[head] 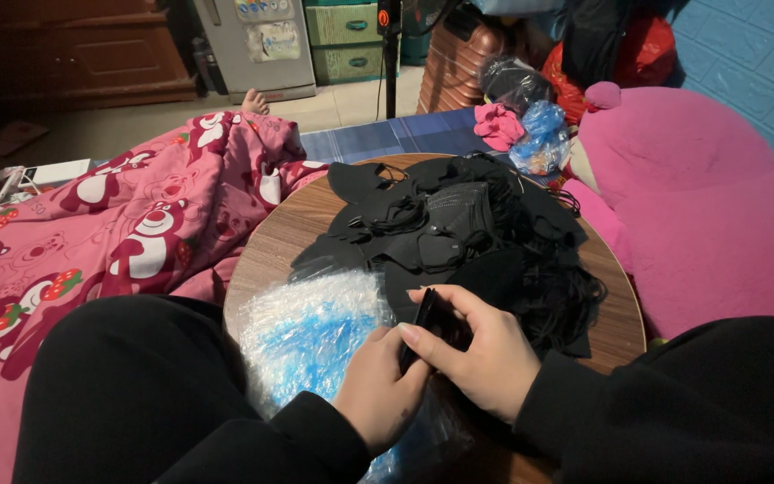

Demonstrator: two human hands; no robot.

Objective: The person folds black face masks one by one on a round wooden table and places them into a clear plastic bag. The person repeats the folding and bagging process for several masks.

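Note:
My left hand (pixel 378 385) and my right hand (pixel 481 354) meet at the near edge of a round wooden table (pixel 266 251). Together they grip a folded black face mask (pixel 432 324), the right hand's fingers curled over its top. Just beyond lies a large heap of black face masks (pixel 459 224) with tangled ear loops, covering most of the tabletop. Under my left wrist sits a pile of clear and blue plastic wrappers (pixel 311 336).
A pink blanket with bear prints (pixel 118 233) lies to the left, a big pink plush cushion (pixel 700 197) to the right. Behind the table are a blue plastic bag (pixel 544 134), a pink cloth (pixel 499 125) and a brown suitcase (pixel 454 63). A bare foot (pixel 255 101) shows beyond the blanket.

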